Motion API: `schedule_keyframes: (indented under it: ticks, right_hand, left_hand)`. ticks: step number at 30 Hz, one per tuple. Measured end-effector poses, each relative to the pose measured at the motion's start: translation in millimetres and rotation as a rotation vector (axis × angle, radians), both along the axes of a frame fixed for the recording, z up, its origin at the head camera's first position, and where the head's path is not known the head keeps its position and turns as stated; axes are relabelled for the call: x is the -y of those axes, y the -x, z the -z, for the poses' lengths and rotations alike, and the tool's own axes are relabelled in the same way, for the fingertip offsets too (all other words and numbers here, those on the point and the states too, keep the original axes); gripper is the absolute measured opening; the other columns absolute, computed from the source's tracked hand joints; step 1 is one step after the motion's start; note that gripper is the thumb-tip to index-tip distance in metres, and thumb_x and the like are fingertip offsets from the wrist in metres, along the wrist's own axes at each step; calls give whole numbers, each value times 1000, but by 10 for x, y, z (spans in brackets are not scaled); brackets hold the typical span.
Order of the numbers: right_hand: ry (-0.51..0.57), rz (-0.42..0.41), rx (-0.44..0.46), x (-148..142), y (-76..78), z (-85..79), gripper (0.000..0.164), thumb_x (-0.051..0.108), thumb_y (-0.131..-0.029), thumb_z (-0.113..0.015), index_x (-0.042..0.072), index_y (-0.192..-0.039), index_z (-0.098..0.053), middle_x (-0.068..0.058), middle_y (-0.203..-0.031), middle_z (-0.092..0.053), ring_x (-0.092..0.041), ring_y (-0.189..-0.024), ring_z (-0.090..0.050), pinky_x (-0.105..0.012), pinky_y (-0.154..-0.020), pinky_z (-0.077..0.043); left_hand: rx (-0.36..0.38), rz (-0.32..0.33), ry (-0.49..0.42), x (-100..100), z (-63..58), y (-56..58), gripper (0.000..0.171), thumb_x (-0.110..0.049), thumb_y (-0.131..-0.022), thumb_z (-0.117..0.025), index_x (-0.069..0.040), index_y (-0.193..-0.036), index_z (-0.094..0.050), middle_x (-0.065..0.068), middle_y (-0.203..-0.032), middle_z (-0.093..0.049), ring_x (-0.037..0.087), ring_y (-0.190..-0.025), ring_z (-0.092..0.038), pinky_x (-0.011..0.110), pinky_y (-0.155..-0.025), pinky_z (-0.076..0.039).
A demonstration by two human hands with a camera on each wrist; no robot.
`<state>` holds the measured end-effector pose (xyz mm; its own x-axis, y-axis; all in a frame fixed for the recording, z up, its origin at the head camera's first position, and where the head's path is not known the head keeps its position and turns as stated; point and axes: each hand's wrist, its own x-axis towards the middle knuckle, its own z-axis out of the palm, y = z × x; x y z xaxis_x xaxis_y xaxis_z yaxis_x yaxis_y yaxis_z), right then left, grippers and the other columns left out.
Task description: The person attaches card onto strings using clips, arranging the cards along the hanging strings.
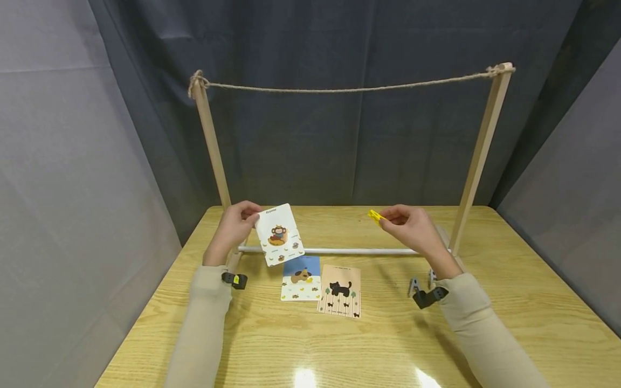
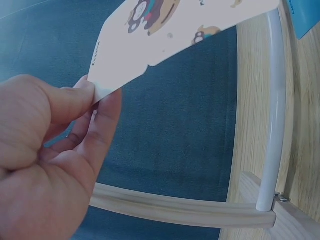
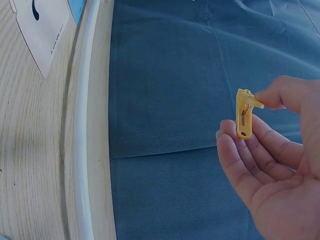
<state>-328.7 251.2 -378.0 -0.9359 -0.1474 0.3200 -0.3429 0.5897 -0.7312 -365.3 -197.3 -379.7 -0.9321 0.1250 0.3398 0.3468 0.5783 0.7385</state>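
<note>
Between thumb and fingers, my left hand [image 1: 236, 226] pinches a white monkey card [image 1: 280, 235] by its corner, held up above the table. The left wrist view shows that grip on the card [image 2: 122, 62] closely. On the right side, my right hand [image 1: 408, 223] pinches a small yellow clothespin [image 1: 375, 216] in the air. In the right wrist view the thumb is on one arm of the clothespin [image 3: 244, 117]. A blue and white dog card [image 1: 301, 278] and a beige cat card [image 1: 341, 293] lie on the table, their edges meeting.
A twine rope [image 1: 310, 90] runs between two wooden posts [image 1: 485, 145] above both hands. A white bar [image 1: 359, 251] joins the posts low down, in front of a dark curtain [image 1: 291, 151]. Grey clips [image 1: 414, 286] lie by the right wrist on the wooden table [image 1: 271, 339].
</note>
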Motion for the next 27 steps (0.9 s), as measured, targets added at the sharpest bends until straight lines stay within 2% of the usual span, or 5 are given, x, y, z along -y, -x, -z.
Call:
schedule_keyframes:
  ticks: [5,13,27]
  right_hand:
    - [8,0,-2,2,0,5,31,37,-98,-72,11,-116,-73,-10,-104,-75,-34,-94,-71,-31,-70,-56]
    - [2,6,-19,-8,-5,-1,31,37,-98,-72,12,-117,-74,-9,-105,-75,-23,-89,-71,-30,-70,-56]
    - [26,14,-16,-16,-34,-11,34,39,-98,-72,13,-119,-75,-9,-106,-76,-28,-91,-71,-30,-67,-56]
  left_hand:
    - [-3,-8,-3,-1,-17,-1,17,-9,-105,-60,-6,-117,-71,12,-105,-68,26,-94,-65,37,-78,-53]
    - [-10,-36,-5,-8,-25,6,15,-12,-104,-61,-9,-116,-71,9,-105,-68,25,-96,-63,38,-78,-52]
    - [-30,-46,-21,-9,-38,14,15,-13,-105,-61,-8,-115,-71,10,-105,-68,25,-96,-63,37,-78,-52]
